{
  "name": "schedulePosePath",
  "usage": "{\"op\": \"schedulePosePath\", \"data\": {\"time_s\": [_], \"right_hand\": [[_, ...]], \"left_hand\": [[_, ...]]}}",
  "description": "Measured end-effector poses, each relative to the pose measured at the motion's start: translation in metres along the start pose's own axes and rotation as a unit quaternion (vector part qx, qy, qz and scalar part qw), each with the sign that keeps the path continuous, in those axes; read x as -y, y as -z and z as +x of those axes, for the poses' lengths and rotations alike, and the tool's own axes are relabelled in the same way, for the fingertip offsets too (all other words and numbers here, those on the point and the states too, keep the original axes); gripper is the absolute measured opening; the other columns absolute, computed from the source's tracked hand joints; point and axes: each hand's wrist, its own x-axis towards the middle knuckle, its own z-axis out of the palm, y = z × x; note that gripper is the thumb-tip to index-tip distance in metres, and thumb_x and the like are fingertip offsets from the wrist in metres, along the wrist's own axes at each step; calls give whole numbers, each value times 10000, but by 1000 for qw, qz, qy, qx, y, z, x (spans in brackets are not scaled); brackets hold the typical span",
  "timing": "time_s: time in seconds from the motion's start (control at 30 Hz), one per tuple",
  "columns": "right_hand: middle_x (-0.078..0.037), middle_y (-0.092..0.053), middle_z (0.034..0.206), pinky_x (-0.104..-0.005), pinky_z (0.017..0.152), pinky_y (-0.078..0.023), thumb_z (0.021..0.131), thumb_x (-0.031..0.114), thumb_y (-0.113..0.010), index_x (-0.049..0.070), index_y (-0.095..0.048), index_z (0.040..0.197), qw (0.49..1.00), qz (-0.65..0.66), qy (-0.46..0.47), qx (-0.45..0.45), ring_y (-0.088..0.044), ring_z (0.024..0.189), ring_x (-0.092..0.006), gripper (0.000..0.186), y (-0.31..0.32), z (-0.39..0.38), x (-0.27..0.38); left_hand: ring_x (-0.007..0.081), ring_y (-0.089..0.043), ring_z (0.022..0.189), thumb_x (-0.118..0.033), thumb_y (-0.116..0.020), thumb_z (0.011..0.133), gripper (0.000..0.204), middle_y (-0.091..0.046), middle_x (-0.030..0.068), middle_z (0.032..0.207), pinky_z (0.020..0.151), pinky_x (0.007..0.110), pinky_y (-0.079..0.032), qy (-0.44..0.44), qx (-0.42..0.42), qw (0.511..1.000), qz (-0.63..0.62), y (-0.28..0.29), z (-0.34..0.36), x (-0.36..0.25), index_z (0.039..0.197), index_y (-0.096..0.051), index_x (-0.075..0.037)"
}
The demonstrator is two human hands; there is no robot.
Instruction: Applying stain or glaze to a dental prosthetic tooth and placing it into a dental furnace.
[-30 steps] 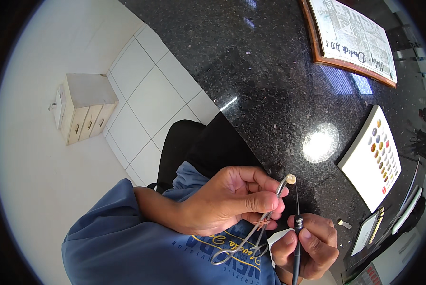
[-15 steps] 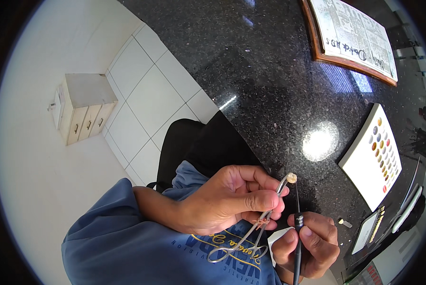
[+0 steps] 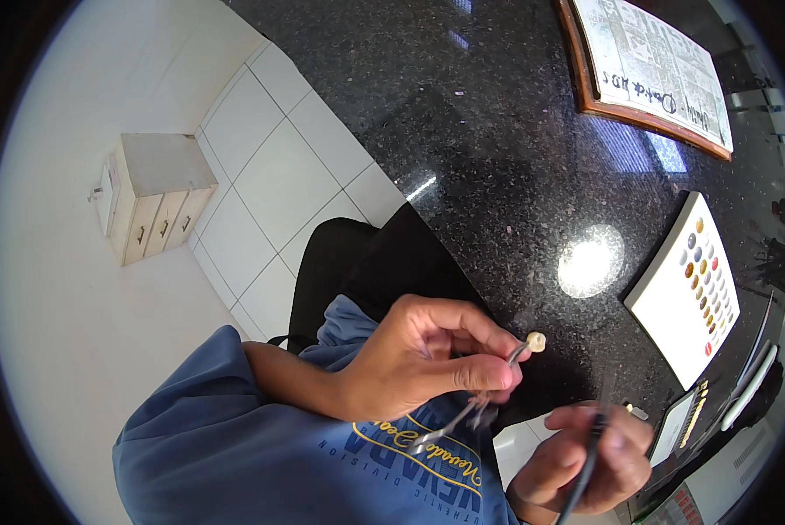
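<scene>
My left hand (image 3: 440, 363) is closed round a hemostat (image 3: 449, 429), thumb against the bent fingers. Its finger loops hang below the hand in front of my shirt, blurred. In the hemostat's tips sits a small cream-coloured tooth crown (image 3: 537, 342), just past my fingertips and over the edge of the dark counter. Lower right, my right hand (image 3: 589, 459) holds a slim black-handled brush (image 3: 592, 451) like a pen. Motion smears its fine tip, which points up and stands apart from the crown.
A speckled black stone counter (image 3: 462, 105) fills the upper middle. On it lie a white board (image 3: 668, 302) with coloured dots, a small tooth-coloured piece (image 3: 634, 410), a row of shade tabs (image 3: 695, 416) and a wood-edged board (image 3: 655, 66) with printed sheets. A drawer cabinet (image 3: 165, 197) stands on the tiled floor.
My right hand has drawn the brush to the right, away from the crown. My left hand has turned the hemostat, so the crown sits slightly lower and faces differently.
</scene>
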Motion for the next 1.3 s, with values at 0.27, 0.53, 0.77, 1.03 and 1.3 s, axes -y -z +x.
{"op": "schedulePosePath", "data": {"time_s": [0.27, 0.53, 0.77, 1.03, 1.3], "right_hand": [[-71, -435, 725, -237, 426, -331, 909, 306, -568, 44, -483, 973, 986, 146, -36, -78, -434, 527, -137, 283, 7, 0, -12], [-64, -527, 729, -239, 399, -440, 572, 34, -682, 67, -628, 874, 972, 68, 180, 136, -582, 565, -185, 309, 5, 0, -12], [-70, -547, 694, -221, 434, -419, 788, 167, -688, 54, -563, 917, 990, 86, 67, 89, -556, 527, -151, 212, 20, -19, -12], [-119, -546, 642, -198, 477, -420, 848, 320, -667, 67, -455, 881, 984, 121, -97, -87, -546, 497, -155, 332, 0, -2, -3], [-124, -590, 662, -186, 491, -428, 840, 314, -681, 87, -467, 880, 989, 112, -90, 35, -587, 535, -137, 315, 8, 3, -6]], "left_hand": [[62, -592, 575, -7, -792, 671, 210, -679, 117, 783, 441, 159, -375, -315, 39, 875, 366, 14, 18, 2, 862, -704, -6], [118, -645, 662, 5, -790, 669, 206, -676, 133, 803, 505, 183, -461, -322, 24, 886, 333, 14, 16, 11, 848, -690, 14], [118, -639, 641, 4, -783, 677, 215, -676, 135, 804, 495, 185, -461, -328, 42, 880, 341, 15, 19, 11, 871, -692, 17], [107, -618, 573, -35, -796, 663, 227, -674, 113, 732, 453, 184, -441, -378, 47, 836, 395, 14, 24, 9, 869, -703, -10], [116, -633, 576, -39, -805, 650, 222, -677, 111, 741, 464, 183, -466, -376, 49, 830, 409, 13, 22, 4, 846, -701, -23]]}}
